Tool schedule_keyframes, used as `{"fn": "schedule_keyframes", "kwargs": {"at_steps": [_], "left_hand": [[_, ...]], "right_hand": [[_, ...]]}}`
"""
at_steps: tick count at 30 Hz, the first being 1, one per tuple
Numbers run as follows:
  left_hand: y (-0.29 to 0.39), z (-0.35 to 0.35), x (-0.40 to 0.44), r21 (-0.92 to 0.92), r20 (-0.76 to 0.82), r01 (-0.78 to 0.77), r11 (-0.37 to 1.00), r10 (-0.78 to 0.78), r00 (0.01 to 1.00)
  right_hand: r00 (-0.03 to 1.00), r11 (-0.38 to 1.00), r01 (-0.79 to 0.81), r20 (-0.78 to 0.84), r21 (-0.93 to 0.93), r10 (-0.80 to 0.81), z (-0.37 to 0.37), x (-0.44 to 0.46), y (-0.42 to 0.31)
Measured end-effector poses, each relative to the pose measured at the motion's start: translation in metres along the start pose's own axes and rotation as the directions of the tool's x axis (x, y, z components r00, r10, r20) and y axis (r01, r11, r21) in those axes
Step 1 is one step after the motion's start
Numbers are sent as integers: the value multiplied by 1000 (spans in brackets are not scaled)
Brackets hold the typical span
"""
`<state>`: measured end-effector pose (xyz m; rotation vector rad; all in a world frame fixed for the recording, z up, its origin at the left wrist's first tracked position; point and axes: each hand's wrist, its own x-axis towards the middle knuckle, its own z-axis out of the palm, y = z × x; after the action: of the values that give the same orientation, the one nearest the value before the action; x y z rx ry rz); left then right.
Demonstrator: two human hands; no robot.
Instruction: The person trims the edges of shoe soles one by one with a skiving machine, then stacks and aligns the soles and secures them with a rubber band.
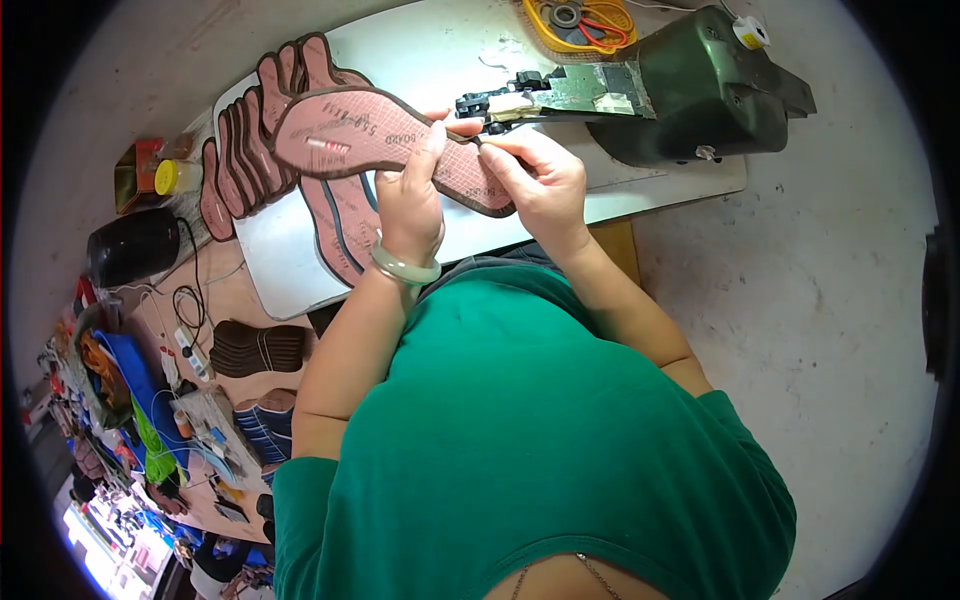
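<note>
A pink insole (350, 130) with a dark brown edge and printed lettering is held up over the white table (290, 265). My left hand (412, 190), with a pale bangle at the wrist, grips it near its narrow middle, thumb on top. My right hand (540, 175) pinches its dark edge at the right part, thumb and fingers together. Just beyond my hands is the dark metal head of a green machine (700, 85). More pink insoles (240, 155) lie in an overlapping row to the left, and others (340, 225) lie beneath the held one.
An orange basket (578, 25) with a roll and red-handled tool stands at the back. A yellow-lidded jar (178, 177) and a black rounded object (133, 246) are at the left. Tied dark insoles (257, 348), cables and a power strip (193, 352) lie lower left.
</note>
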<state>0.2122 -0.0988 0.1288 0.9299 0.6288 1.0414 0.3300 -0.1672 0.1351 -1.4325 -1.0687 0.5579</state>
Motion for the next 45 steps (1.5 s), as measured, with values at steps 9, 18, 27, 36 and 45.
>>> {"fn": "schedule_keyframes", "kwargs": {"at_steps": [9, 18, 27, 36, 45], "left_hand": [[-32, 3, 39, 232, -74, 59, 971, -43, 996], [-81, 1, 93, 646, -46, 48, 762, -24, 999], [-80, 3, 121, 843, 69, 45, 536, -191, 979], [-74, 10, 126, 889, -4, 88, 450, -184, 983], [-81, 3, 137, 936, -16, 38, 350, -65, 998]], "right_hand": [[982, 988, -117, -136, 99, 130, -1, 2, 31], [956, 972, -233, -182, 12, 231, -23, 19, 51], [797, 588, -524, 112, 616, 593, -33, 11, 49], [680, 442, -723, 431, 532, 593, -18, 8, 49], [651, 485, -745, 340, 459, 679, -12, 25, 49]]}}
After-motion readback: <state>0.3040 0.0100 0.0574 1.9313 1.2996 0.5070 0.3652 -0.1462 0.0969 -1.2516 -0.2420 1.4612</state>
